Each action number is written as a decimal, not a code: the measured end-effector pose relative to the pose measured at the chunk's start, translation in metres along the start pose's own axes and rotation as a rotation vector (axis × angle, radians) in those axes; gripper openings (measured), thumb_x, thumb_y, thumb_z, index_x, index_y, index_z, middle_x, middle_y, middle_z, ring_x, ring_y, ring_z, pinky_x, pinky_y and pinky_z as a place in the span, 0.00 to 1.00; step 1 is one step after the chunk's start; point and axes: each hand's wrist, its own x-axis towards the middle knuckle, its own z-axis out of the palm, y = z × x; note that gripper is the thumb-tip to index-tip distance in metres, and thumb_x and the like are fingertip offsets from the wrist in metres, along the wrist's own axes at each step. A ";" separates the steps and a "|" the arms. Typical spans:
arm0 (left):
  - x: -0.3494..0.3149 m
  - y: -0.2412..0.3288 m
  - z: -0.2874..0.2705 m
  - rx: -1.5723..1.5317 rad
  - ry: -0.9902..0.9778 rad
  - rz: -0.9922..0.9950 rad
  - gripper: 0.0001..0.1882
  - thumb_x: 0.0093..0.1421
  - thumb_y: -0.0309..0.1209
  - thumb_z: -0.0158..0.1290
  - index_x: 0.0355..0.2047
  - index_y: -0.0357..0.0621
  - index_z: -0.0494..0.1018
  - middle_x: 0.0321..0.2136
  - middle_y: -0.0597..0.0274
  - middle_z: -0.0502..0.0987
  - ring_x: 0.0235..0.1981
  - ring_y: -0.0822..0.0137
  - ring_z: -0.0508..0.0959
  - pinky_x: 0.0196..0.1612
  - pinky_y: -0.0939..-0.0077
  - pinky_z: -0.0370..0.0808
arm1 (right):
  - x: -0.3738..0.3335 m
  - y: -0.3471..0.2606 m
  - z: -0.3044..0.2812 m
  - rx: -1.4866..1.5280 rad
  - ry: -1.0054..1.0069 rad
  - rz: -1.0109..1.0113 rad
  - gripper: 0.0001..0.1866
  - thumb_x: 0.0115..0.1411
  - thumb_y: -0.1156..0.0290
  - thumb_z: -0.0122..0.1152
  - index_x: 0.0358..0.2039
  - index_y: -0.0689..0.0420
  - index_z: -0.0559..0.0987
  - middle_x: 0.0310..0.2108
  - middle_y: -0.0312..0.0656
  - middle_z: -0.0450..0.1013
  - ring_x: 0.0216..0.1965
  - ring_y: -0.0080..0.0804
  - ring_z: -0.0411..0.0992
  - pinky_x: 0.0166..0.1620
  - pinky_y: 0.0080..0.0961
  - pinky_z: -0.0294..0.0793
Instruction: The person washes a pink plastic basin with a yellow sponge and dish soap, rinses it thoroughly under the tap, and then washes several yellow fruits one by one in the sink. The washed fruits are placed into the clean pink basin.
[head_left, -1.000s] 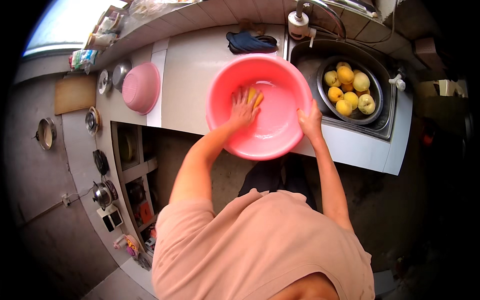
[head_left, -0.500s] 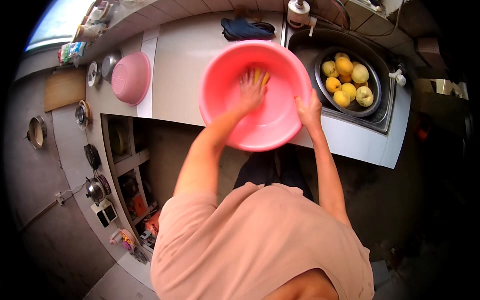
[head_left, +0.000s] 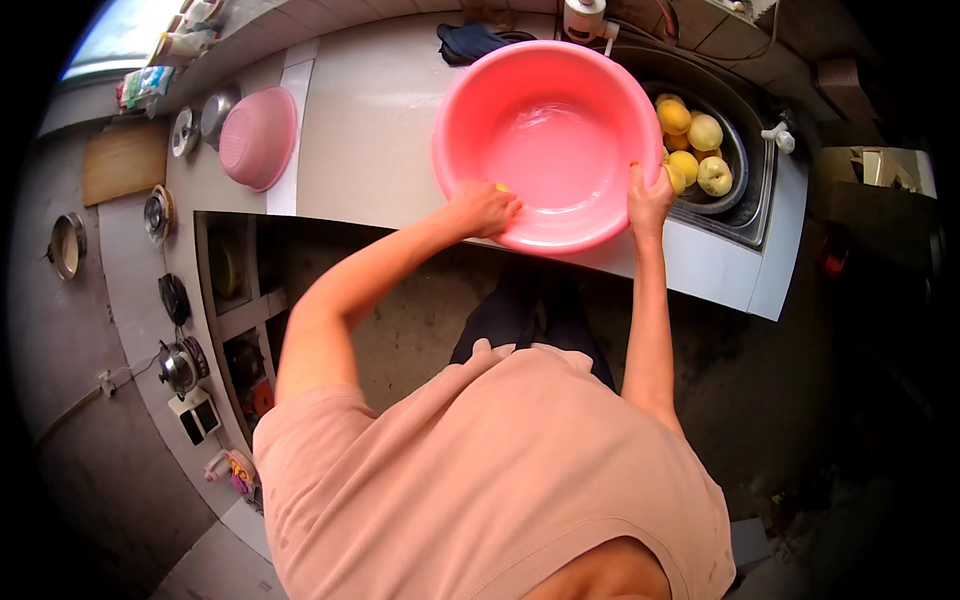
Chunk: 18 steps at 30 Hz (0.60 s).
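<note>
A large pink plastic basin (head_left: 545,90) is tilted over the counter's front edge, its wet inside shining. My right hand (head_left: 650,200) grips its right rim, thumb on the inner side. At the near left rim, my left hand (head_left: 483,208) is closed on a yellow sponge (head_left: 502,187); only a small yellow bit shows beside the fingers. Behind the basin's right side, a dark round bowl (head_left: 738,165) of yellow peaches (head_left: 705,132) sits in the sink (head_left: 755,215). The basin covers part of that bowl.
A dark blue cloth (head_left: 470,43) lies at the counter's back, by a white tap heater (head_left: 584,20). Toward the left stand a pink colander (head_left: 258,140) and a metal bowl (head_left: 217,118). A pot (head_left: 180,367) sits along the left counter. Open shelves (head_left: 235,270) lie below.
The basin has shifted right and away from me, now covering part of the peach bowl. My left hand has moved with the sponge from the basin's inside to its near left rim.
</note>
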 end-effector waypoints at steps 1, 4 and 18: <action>0.003 0.013 -0.018 -0.074 -0.097 -0.133 0.20 0.66 0.39 0.39 0.54 0.46 0.68 0.57 0.48 0.69 0.60 0.52 0.67 0.59 0.54 0.63 | -0.001 -0.001 -0.001 0.002 0.021 0.001 0.14 0.55 0.69 0.60 0.35 0.68 0.75 0.30 0.56 0.76 0.33 0.51 0.76 0.41 0.39 0.72; 0.085 0.071 0.040 -0.786 0.686 0.128 0.27 0.69 0.45 0.30 0.57 0.42 0.65 0.48 0.41 0.74 0.49 0.43 0.73 0.53 0.54 0.68 | -0.008 -0.015 0.001 0.005 -0.017 -0.025 0.14 0.55 0.69 0.60 0.36 0.67 0.75 0.31 0.57 0.76 0.34 0.52 0.76 0.41 0.39 0.72; 0.058 -0.069 0.053 0.535 0.819 -0.229 0.28 0.60 0.48 0.45 0.54 0.43 0.69 0.58 0.52 0.67 0.64 0.50 0.59 0.68 0.53 0.47 | 0.005 -0.048 -0.055 -0.239 -0.126 -0.140 0.14 0.53 0.75 0.57 0.40 0.66 0.75 0.33 0.57 0.75 0.37 0.53 0.75 0.42 0.41 0.72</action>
